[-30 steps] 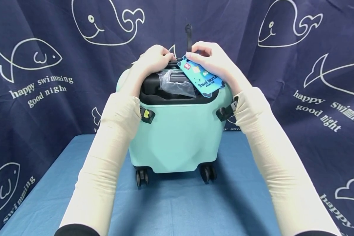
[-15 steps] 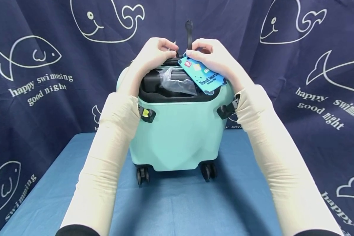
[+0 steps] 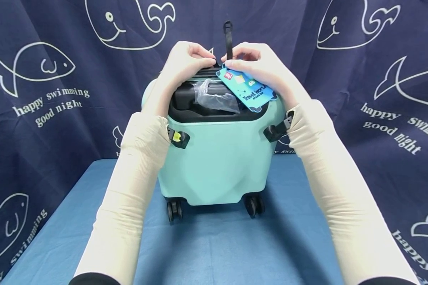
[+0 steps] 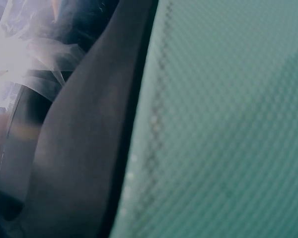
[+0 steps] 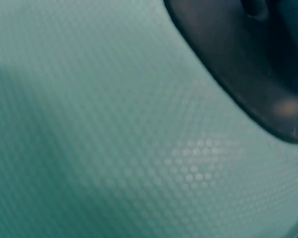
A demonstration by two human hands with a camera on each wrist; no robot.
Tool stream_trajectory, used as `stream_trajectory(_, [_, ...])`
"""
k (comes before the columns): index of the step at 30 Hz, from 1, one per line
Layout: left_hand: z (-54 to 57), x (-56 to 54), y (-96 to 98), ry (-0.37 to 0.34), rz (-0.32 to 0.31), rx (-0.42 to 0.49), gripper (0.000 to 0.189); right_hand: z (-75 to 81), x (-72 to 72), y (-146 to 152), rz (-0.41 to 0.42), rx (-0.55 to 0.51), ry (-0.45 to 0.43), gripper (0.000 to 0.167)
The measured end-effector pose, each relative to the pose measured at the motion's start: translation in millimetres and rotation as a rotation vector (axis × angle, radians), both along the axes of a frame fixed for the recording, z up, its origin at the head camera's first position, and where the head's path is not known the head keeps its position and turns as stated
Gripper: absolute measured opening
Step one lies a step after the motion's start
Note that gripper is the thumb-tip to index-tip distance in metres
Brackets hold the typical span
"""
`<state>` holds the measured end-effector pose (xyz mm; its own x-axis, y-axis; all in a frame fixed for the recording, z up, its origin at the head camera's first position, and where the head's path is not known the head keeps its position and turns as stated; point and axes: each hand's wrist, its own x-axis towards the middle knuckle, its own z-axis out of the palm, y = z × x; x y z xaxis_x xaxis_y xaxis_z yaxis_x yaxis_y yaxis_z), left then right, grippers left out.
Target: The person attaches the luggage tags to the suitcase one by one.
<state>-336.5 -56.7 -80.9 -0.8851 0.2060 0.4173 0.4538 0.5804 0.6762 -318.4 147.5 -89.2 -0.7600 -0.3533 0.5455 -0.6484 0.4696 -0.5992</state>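
A mint-green suitcase (image 3: 217,162) stands upright on its wheels, filling much of both wrist views. My right hand (image 3: 262,65) pinches a blue luggage tag (image 3: 247,89) at its upper corner, between thumb and fingers. The tag's black strap (image 3: 229,43) rises above that hand, its buckle end pointing up. At the suitcase's top, my left hand (image 3: 190,63) pinches a small dark strip, which looks like the strap's other part; its far side is hidden. Both hands are close together above the black carry handle (image 3: 214,90), which crumpled clear plastic (image 3: 215,103) wraps.
Blue cloth (image 3: 207,245) covers the table under the suitcase wheels (image 3: 253,205). Behind hangs a navy curtain (image 3: 57,126) with white fish and whale drawings. The dark recess (image 4: 84,134) around the handle borders the textured green shell.
Both hands have risen slightly, with the tag and strap in the right. The left fingertips have lifted from the suitcase top, and a dark strip now shows at them.
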Motion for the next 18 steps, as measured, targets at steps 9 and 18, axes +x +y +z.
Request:
stream_trajectory(9, [-0.9,2.7,1.6,-0.012,0.024,-0.074,0.025,-0.7,0.0,1.5,0.054,-0.127,0.013,0.017])
stream_trajectory(18, [-1.9,4.4,2.7,-0.038,0.01,-0.101,0.024,-2.4,0.5,0.9,0.118,-0.245,-0.053,0.01])
